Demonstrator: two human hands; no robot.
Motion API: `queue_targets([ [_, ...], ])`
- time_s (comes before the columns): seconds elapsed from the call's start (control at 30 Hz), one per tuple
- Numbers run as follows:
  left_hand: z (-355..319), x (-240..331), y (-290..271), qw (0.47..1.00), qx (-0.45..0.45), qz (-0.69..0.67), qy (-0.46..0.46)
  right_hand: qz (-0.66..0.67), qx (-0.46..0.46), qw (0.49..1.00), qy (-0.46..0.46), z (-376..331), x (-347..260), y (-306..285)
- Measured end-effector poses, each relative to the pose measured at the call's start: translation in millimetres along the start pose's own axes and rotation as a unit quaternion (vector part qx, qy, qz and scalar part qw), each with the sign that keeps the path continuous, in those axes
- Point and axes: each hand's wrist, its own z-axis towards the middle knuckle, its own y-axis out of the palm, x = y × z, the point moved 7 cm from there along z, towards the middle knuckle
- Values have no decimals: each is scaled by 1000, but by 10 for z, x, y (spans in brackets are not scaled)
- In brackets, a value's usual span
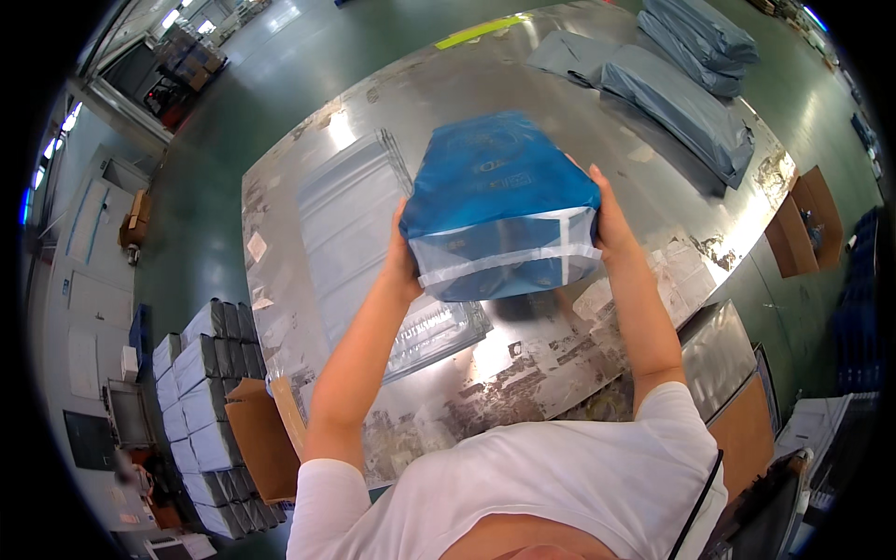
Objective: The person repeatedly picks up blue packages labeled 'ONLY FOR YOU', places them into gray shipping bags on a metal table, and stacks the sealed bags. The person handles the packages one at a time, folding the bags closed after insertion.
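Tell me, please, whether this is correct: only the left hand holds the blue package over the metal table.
Not quite: the right hand holds it too. The head view shows it on one side of the blue package and the left hand on the other, over the metal table.

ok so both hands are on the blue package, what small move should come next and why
Probably lower the blue package gently onto the metal table: it appears lifted, and the left hand and right hand grip its opposite sides, so neither seems free for the flat grey bags lying on the left.
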Motion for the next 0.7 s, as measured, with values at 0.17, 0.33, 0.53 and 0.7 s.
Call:
queue_targets([
  [0.17,50,-7,-154,998,-53,0,-18,-21,73,996,35,98,186,-302],
  [0.33,120,-253,-410,976,-2,212,-57,65,2,984,164,433,1005,-810],
  [0.53,-261,-354,-644,940,-56,327,82,69,128,966,212,-95,1615,-679],
  [0.7,-1153,-705,-1239,920,-58,359,147,24,12,990,138,-515,1944,-250],
])
